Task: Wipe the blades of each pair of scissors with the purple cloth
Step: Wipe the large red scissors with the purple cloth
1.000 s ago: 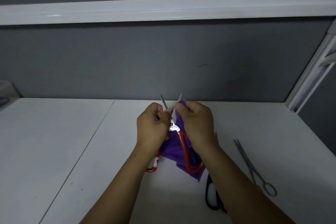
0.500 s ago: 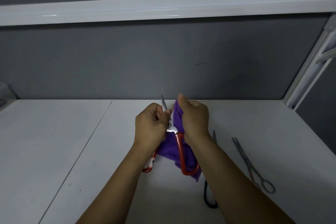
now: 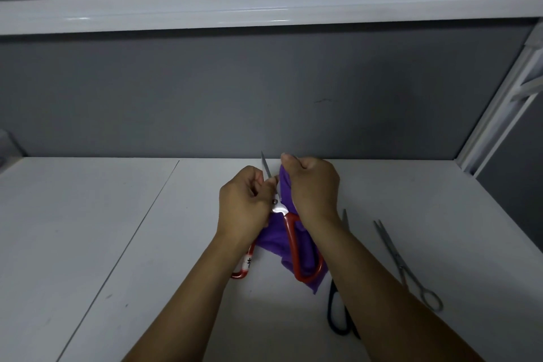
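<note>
Red-handled scissors (image 3: 293,239) are held spread open above the white table, blades pointing away from me. My left hand (image 3: 245,207) grips them near the pivot, beside the bare left blade. My right hand (image 3: 313,187) pinches the purple cloth (image 3: 277,239) around the right blade, which is hidden by cloth and fingers. The rest of the cloth hangs down behind the red handles. Black-handled scissors (image 3: 338,314) lie on the table partly under my right forearm. All-metal scissors (image 3: 405,264) lie further right.
The white table (image 3: 117,244) has a seam running diagonally on the left. A grey wall stands behind it, with a white shelf (image 3: 264,9) overhead and a white frame post (image 3: 499,103) at the right.
My right hand has slid the cloth up over the right blade, covering the tip that showed a second ago. The left hand has kept its grip.
</note>
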